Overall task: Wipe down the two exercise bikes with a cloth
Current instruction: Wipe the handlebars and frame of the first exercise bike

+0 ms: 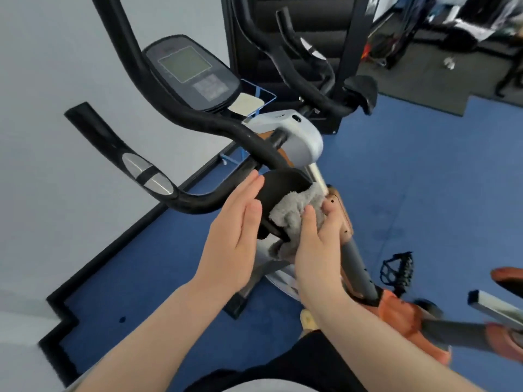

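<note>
The fluffy grey cloth (294,219) sits bunched against the right side of a black curved pad (280,190) low on the near exercise bike with black looping handlebars (181,108), just under its silver-grey housing (297,137). The right hand (317,244) pinches the cloth, thumb on top and fingers curled beneath. The left hand (235,239) lies spread flat, fingers straight, steadying the pad's left edge. I judge the wiping of this first bike to be midway; next the cloth should sweep across the pad, then up the handlebars and grey console with its pale screen (192,72). The second black-barred bike (317,66) behind looks untouched. The pad's underside is hidden, and the orange frame (396,309) at right is blurred.
</note>
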A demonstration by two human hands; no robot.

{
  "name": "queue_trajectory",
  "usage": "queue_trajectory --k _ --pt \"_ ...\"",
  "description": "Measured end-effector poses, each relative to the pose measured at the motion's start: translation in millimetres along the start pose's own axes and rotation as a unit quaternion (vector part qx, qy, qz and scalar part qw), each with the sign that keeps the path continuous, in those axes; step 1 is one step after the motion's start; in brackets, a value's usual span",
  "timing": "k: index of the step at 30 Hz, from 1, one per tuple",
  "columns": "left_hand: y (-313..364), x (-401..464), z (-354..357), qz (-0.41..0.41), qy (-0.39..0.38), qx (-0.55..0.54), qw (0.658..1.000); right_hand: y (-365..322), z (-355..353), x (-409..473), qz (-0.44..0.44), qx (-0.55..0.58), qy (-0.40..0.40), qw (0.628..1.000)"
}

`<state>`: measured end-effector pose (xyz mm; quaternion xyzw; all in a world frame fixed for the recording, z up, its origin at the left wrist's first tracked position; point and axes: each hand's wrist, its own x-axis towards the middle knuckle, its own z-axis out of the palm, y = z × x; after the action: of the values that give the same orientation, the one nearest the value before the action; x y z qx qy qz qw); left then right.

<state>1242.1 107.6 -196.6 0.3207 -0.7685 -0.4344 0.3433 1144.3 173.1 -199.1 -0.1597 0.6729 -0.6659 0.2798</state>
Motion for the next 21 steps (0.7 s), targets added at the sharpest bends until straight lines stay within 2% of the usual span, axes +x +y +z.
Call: queue_trajectory --k 4,6,9,11,13,15,18,21 --pt "-8 7 -11 0.006 -0.011 -0.005 1.000 -5 -14 13 -0.070 -0.095 0.050 0.992" --pt "-9 9 -15 0.001 -0.016 -0.010 1.000 -3 -10 5 -0.153 -0.133 0.085 0.976" --pt "-8 8 -17 -0.007 -0.022 -0.015 1.000 -6 -13 0 -0.310 -0.143 0.132 0.931" --pt "-5 7 -15 -0.013 -0.018 -0.025 0.999 -16 -11 8 -0.342 -0.157 0.081 0.923" --pt "-2 7 -14 -0.010 -0.019 -0.042 0.999 -26 -4 14 -0.350 -0.199 -0.032 0.915" --pt "-3 5 -14 -0.009 -0.023 -0.055 0.998 -24 -2 10 -0.310 -0.230 -0.134 0.913" --pt "-6 2 -14 -0.019 -0.027 -0.057 0.998 -16 -21 1 -0.287 -0.264 -0.172 0.905" --pt "-7 1 -14 -0.017 -0.028 -0.064 0.997 -29 -29 2 -0.270 -0.231 -0.168 0.919"
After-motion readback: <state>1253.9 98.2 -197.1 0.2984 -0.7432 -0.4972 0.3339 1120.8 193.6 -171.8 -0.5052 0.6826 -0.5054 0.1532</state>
